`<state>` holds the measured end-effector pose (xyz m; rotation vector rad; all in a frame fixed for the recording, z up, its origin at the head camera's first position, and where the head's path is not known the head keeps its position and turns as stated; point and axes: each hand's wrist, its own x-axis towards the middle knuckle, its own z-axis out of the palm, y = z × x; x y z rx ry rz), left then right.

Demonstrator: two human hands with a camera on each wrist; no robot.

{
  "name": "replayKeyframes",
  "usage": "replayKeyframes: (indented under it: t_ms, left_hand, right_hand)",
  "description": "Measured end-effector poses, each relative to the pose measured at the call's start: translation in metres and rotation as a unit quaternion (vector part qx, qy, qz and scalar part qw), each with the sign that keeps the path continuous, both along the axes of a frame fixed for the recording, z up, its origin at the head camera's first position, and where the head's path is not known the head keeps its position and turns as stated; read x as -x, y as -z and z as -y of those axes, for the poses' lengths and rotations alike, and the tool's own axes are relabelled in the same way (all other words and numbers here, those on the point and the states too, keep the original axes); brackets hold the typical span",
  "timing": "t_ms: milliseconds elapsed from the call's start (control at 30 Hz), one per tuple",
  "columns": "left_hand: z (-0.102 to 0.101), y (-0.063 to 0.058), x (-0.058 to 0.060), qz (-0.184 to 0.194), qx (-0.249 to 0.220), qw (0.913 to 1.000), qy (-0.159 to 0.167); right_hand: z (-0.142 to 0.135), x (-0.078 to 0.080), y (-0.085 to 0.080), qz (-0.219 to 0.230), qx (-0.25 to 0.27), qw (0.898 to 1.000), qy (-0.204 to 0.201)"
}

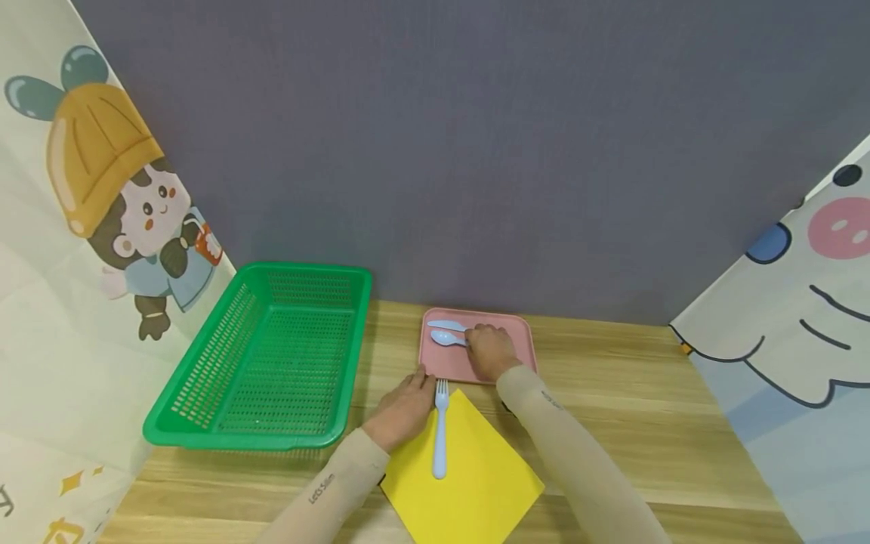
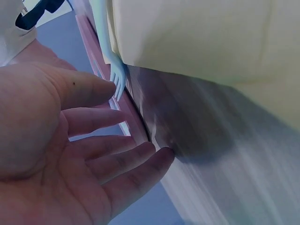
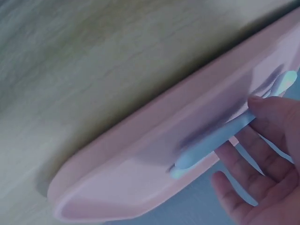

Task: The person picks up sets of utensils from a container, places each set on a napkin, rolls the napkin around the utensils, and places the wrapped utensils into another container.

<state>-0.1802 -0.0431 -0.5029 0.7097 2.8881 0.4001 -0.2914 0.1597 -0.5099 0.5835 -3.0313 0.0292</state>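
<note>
A pink tray point(image 1: 442, 364) lies on the wooden table, bearing a light blue knife point(image 1: 443, 325) and a light blue spoon point(image 1: 445, 338). My right hand point(image 1: 491, 353) is over the tray and covers the ends of both handles. In the right wrist view, its thumb and fingers pinch the spoon handle point(image 3: 213, 144). Beside the tray's near left corner is my left hand point(image 1: 404, 406), fingers extended and holding nothing. Just right of it, a light blue fork point(image 1: 440, 434) lies on a yellow square sheet point(image 1: 482, 483), tines toward the tray.
A green perforated basket point(image 1: 360, 332) stands on the table at the left. Behind the table rises a dark grey panel point(image 1: 435, 151). Printed cartoon sheets flank both sides. Wooden tabletop point(image 1: 612, 393) extends to the right of the tray.
</note>
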Motion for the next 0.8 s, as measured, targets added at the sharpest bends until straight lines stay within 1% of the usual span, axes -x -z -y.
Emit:
replayKeyframes:
  t_ms: [67,233,333,367,433,500,633,733,800]
  left_hand:
    - [0.000,0.000,-0.001,-0.002,-0.003,1.0000,0.003]
    - [0.003,-0.001,-0.007,-0.037,-0.022,0.9989,0.016]
    - [0.007,-0.002,-0.013,-0.073,-0.028,0.9965,0.027]
    - [0.009,-0.003,-0.016,-0.084,-0.025,0.9957,0.031]
    - [0.013,-0.004,-0.021,-0.116,-0.016,0.9922,0.042]
    - [0.017,-0.005,-0.027,-0.141,-0.006,0.9886,0.052]
    - [0.025,-0.006,-0.043,-0.167,0.001,0.9839,0.063]
    - [0.030,-0.006,-0.059,-0.166,0.006,0.9838,0.066]
    - [0.033,-0.007,-0.070,-0.154,0.012,0.9857,0.068]
  right_hand:
    - [-0.001,-0.002,-0.002,-0.004,0.000,1.000,-0.001]
    - [-0.002,-0.013,-0.014,-0.024,0.017,0.999,-0.018]
    - [-0.003,-0.025,-0.025,-0.036,0.036,0.998,-0.030]
    - [-0.004,-0.030,-0.028,-0.042,0.039,0.998,-0.034]
    - [-0.005,-0.042,-0.036,-0.046,0.045,0.997,-0.034]
    - [-0.005,-0.053,-0.043,-0.045,0.049,0.997,-0.033]
    - [-0.004,-0.074,-0.051,-0.047,0.061,0.997,-0.026]
    - [-0.003,-0.089,-0.052,-0.056,0.080,0.995,-0.016]
    - [-0.003,-0.099,-0.052,-0.054,0.101,0.993,-0.007]
